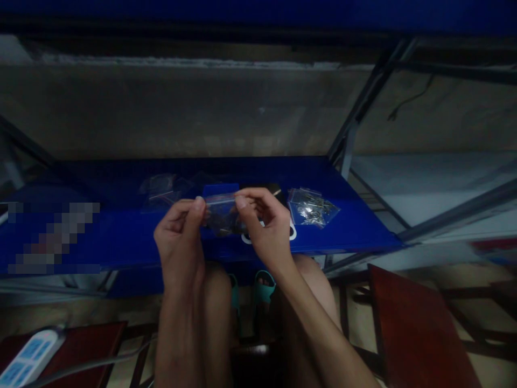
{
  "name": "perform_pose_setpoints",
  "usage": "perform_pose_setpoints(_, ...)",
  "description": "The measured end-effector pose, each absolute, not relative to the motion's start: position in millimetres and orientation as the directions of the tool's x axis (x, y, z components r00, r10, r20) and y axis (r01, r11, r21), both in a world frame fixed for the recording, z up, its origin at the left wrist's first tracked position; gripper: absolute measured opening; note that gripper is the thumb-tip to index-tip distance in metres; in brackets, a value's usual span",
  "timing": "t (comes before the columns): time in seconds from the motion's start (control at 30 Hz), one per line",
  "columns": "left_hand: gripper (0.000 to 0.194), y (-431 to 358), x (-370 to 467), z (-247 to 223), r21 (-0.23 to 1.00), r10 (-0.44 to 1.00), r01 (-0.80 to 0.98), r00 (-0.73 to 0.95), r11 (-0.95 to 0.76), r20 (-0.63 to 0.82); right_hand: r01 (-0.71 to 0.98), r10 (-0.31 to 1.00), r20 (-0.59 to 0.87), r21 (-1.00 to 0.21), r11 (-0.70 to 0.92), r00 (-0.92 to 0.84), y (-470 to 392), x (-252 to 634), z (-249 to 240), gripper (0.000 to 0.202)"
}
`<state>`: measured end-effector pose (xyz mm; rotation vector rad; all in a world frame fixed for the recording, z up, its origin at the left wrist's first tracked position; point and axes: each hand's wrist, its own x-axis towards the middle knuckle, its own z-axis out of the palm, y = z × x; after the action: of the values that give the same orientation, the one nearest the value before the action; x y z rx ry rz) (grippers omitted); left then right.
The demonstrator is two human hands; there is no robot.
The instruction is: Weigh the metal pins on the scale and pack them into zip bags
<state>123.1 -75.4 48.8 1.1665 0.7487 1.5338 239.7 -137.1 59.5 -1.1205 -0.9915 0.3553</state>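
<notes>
A small clear zip bag with dark contents, too blurred to name, hangs between my two hands above the blue table. My left hand pinches its upper left corner between thumb and fingers. At the other end of the top edge, my right hand grips the bag in the same way. Just right of my right hand lie clear bags full of shiny metal pieces. Several flat clear bags rest on the table to the left. A black object and a blue object are partly hidden behind my hands.
The blue table stands against a wall, framed by metal posts. A red-brown stool is at the lower right. Another stool at the lower left bears a white power strip with a cable.
</notes>
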Motion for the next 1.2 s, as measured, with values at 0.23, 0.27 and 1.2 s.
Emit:
perform_pose_setpoints(0.23,0.025,-78,117,53,0.911,0.909,-0.111,0.094,-0.396,0.406,0.236,0.679,0.514,-0.854,0.464,0.524,-139,234,58,0.014)
perform_pose_setpoints(0.27,0.025,-78,118,53,0.910,0.901,-0.106,0.134,-0.402,0.413,0.235,0.680,0.517,-0.852,0.468,0.520,-140,234,58,0.014)
perform_pose_setpoints(1.2,0.047,-58,97,47,0.921,0.920,-0.085,-0.140,-0.379,0.366,0.666,0.009,0.666,-0.746,0.001,0.746,-155,299,60,0.032)
